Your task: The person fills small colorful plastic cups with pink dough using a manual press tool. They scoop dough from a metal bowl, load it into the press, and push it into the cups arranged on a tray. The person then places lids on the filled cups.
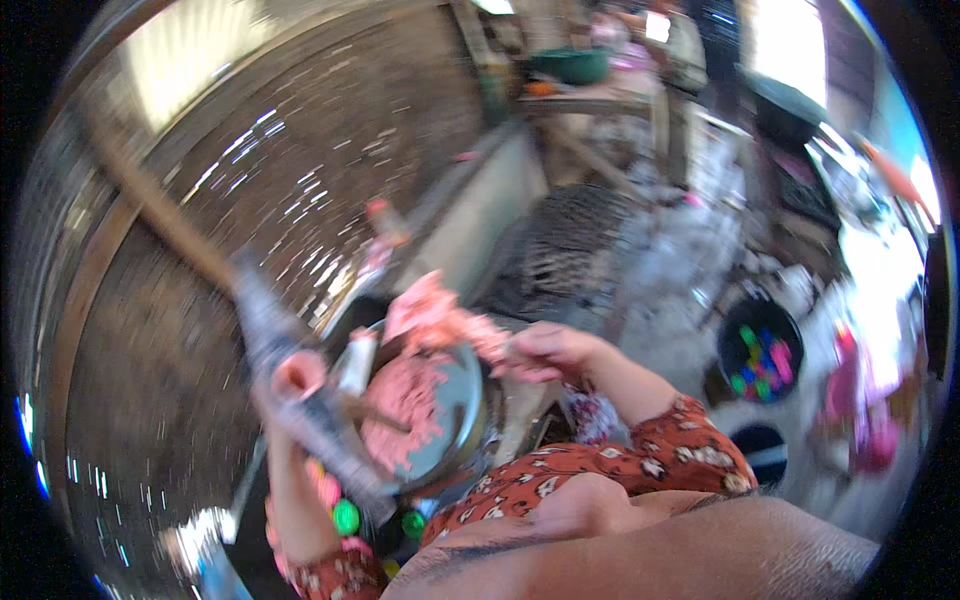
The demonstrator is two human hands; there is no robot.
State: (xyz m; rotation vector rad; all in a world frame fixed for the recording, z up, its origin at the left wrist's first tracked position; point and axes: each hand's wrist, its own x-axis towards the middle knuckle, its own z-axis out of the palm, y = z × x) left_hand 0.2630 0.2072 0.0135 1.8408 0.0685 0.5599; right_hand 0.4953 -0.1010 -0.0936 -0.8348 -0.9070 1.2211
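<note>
A pink, crumbly, dough-like mass (437,310) is in the closed fingers of my right hand (548,350), above the near-right rim of a round metal basin (468,395). More pink crumbly material (405,405) lies inside that basin. My left forearm (292,500) reaches up behind a long, blurred grey piece (270,310) that slants across the left side. A round pink opening or plug (299,375) shows on this piece. The fingers of my left hand are hidden behind it. A brown stick-like part (375,410) juts over the basin.
Bright green and pink round pieces (345,517) sit below the basin. A dark bucket (757,350) of colourful pieces stands at right. Behind are a low wall (470,220), a wooden table (590,103) with a green basin (570,65), and another person (683,50).
</note>
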